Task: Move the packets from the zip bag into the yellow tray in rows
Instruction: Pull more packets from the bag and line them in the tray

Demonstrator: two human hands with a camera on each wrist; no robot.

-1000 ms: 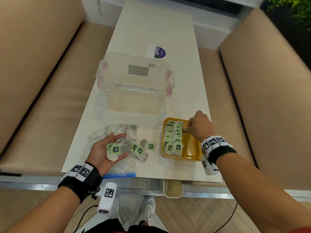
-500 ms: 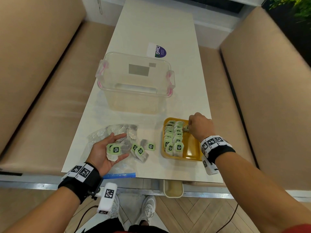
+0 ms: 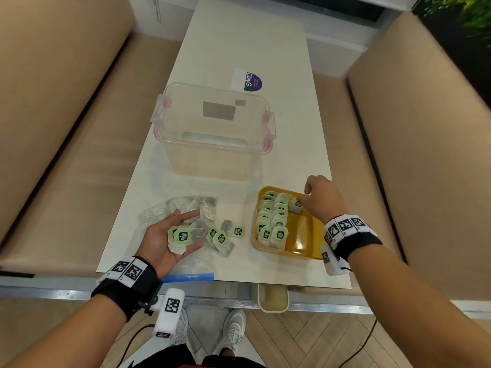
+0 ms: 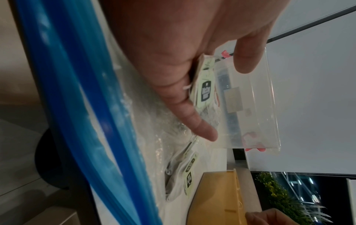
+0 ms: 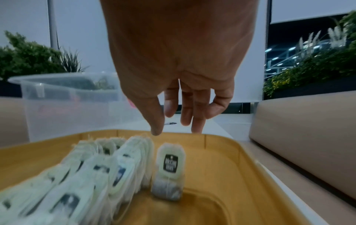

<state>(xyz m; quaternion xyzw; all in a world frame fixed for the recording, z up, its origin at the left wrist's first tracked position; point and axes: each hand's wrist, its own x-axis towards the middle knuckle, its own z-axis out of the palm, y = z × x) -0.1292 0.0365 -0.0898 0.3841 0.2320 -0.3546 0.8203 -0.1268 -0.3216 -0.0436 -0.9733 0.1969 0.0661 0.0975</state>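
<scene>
The yellow tray (image 3: 300, 248) sits at the table's near right and holds two rows of green-labelled packets (image 3: 271, 216). One more packet (image 3: 295, 205) (image 5: 170, 167) stands alone at the far end, beside the second row. My right hand (image 3: 305, 199) (image 5: 176, 129) hovers just above and beyond it, fingers straight, holding nothing. My left hand (image 3: 191, 229) (image 4: 227, 103) lies palm up over the clear zip bag (image 3: 164, 211) (image 4: 144, 121). Several packets (image 3: 180, 236) (image 4: 205, 89) rest on its palm and loose fingers. More packets (image 3: 225, 235) lie on the table between bag and tray.
A clear plastic box (image 3: 212, 134) with pink clips stands behind the bag and tray. A purple sticker (image 3: 252, 82) lies farther back. Beige benches (image 3: 66, 155) flank the narrow table on both sides. The bag's blue zip strip (image 3: 191, 277) hangs at the front edge.
My right hand has let go of the packet at the tray's far end and lifted slightly, fingers spread. The left hand with its packets has stayed put.
</scene>
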